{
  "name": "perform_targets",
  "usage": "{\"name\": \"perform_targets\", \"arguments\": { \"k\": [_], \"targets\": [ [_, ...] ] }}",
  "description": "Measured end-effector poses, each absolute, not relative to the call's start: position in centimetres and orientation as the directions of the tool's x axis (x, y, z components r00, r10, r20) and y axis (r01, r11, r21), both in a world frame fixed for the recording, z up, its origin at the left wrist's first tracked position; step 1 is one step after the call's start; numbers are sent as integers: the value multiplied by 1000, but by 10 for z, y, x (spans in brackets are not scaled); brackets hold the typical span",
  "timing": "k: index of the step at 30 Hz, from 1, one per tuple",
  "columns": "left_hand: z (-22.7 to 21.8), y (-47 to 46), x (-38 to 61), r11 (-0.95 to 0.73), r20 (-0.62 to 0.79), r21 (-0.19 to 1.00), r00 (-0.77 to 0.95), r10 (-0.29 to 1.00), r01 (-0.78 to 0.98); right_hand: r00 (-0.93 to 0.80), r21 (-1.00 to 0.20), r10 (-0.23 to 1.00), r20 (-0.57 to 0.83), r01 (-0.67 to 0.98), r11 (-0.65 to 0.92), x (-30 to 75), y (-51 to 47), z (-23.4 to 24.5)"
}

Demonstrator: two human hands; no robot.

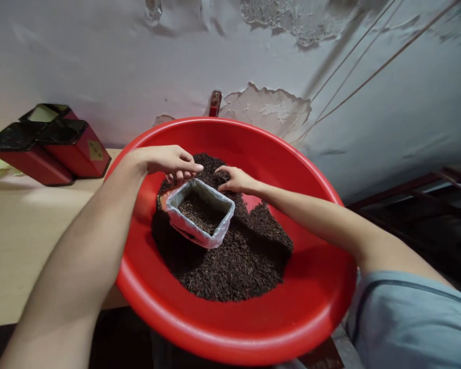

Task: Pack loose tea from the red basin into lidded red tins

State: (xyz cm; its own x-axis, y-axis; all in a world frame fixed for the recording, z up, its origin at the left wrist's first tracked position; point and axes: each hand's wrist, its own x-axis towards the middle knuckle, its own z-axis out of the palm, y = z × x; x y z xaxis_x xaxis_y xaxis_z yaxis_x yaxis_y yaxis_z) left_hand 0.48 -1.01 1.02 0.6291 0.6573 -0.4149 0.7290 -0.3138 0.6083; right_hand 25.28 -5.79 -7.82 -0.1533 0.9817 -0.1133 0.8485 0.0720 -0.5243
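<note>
A wide red plastic basin [311, 277] holds a heap of dark, dry tea leaves [230, 274]. In the heap sits a rectangular container [195, 236] lined with clear plastic, tilted a little, with brownish leaves at its bottom. My left hand [172, 161] is over the container's back left rim, fingers loosely bent and nothing visible in them; whether the fingertips touch the lining I cannot tell. Behind the container's back right corner, my right hand [236, 179] has its fingers curled round a clump of the tea leaves. The far part of the heap is partly hidden behind my hands.
Several red tins [77, 151] with dark open tops stand on the light wooden table [34, 230] at left. Behind the basin rises a wall [111, 66] with peeling plaster. Cords [369, 82] run down it at right, above a dark rack [418, 195].
</note>
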Motion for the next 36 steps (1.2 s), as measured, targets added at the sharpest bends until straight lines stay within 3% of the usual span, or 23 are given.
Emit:
{"name": "perform_targets", "arguments": {
  "k": [2, 4, 8, 13, 19, 23, 29, 36],
  "targets": [
    [16, -13, 2, -321, -419, 657, 684, 598, 683, -176, -639, 981, -80, 765, 85, 251, -67, -46],
    [15, -13, 2, -322, -441, 671, 709, 550, 667, -224, -670, 974, -36, 729, 143, 247, -79, -12],
    [4, -12, 9, -285, -439, 650, 654, 616, 705, -397, -553, 918, 0, 765, 331, 233, -98, 37],
    [-3, -12, 14, -242, -383, 621, 558, 736, 745, -520, -374, 854, -8, 794, 480, 215, -100, 53],
    [-5, -10, 16, -173, -375, 716, 582, 722, 676, -610, -320, 792, -36, 758, 569, 198, -105, 69],
    [-6, -11, 16, -170, -332, 786, 638, 695, 595, -620, -348, 785, 8, 734, 583, 194, -108, 75],
    [-3, -14, 15, -177, -341, 790, 661, 668, 587, -650, -377, 759, 23, 698, 609, 190, -114, 76],
    [4, -16, 13, -172, -430, 729, 639, 638, 663, -628, -557, 778, 4, 645, 523, 215, -90, 55]
  ]
}}
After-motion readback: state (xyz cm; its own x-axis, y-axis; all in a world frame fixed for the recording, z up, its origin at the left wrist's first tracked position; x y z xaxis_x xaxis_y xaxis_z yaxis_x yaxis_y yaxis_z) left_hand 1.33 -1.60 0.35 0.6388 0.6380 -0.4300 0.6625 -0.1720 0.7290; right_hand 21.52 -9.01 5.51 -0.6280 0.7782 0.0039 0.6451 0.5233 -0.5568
